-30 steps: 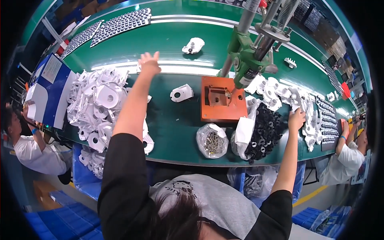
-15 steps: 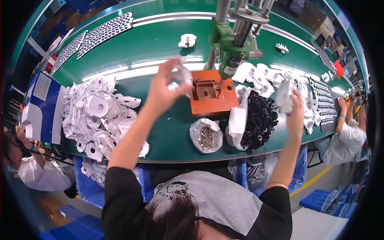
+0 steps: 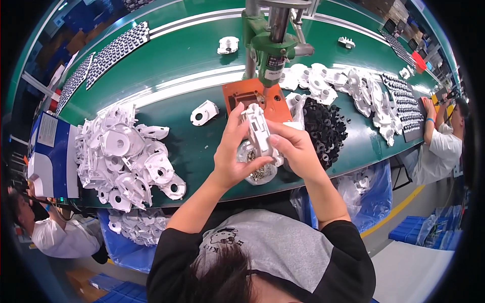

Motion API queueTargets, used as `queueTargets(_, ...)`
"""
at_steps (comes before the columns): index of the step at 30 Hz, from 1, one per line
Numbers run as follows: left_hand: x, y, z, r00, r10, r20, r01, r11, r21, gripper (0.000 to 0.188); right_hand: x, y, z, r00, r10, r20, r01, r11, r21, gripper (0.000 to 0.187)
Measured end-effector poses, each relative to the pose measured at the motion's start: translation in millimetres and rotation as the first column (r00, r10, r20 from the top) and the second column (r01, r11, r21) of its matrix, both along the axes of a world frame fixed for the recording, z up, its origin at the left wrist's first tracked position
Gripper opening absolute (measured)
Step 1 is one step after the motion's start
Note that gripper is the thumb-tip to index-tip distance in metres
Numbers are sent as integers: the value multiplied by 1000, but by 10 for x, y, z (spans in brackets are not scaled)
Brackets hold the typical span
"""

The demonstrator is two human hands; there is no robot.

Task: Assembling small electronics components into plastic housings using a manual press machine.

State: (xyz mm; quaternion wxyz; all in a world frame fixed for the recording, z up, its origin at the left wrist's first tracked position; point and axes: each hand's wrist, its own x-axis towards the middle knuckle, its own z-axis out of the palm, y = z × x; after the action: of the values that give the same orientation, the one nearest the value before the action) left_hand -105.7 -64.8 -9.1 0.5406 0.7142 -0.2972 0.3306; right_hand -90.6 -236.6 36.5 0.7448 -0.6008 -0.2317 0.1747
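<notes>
Head view: L hand point(image 3: 230, 160), R hand point(image 3: 299, 150) now together nr. workbench point(image 3: 199, 164) front edge, both gripping wht. pcs. point(image 3: 259, 134); pairing prob. underway.

White plastic housing point(image 3: 259, 132), ridged, recessed narrow side facing up; held between left hand point(image 3: 231, 157) at nine o'clock, right hand point(image 3: 297, 147) at four; long axis eleven-to-five.

I see a green table point(image 3: 194, 161) carrying an orange block point(image 3: 279, 112). Left of the block I have one loose white plate point(image 3: 208, 109), then a white heap point(image 3: 117, 144); nearer me than it, a bag of screws point(image 3: 261, 175); to its right, black parts point(image 3: 325, 132), white housings point(image 3: 361, 96) and a studded tray point(image 3: 407, 108).
</notes>
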Motion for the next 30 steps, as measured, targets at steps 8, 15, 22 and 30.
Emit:
queueTargets(8,11,27,-151,994,59,91,-60,998,18,84,-44,63,58,987,-88,137,113,976,-185,34)
queueTargets(15,-95,54,106,979,170,-110,-119,923,365,89,-45,73,-226,990,-28,-139,37,997,65,43)
queueTargets(22,-61,210,589,886,32,-462,249,808,533,49,72,-227,-203,989,119,-91,-131,983,-129,24)
queueTargets(30,295,305,347,928,319,-192,-135,769,625,29,770,-1555,-529,572,-453,684,814,216,-539,41)
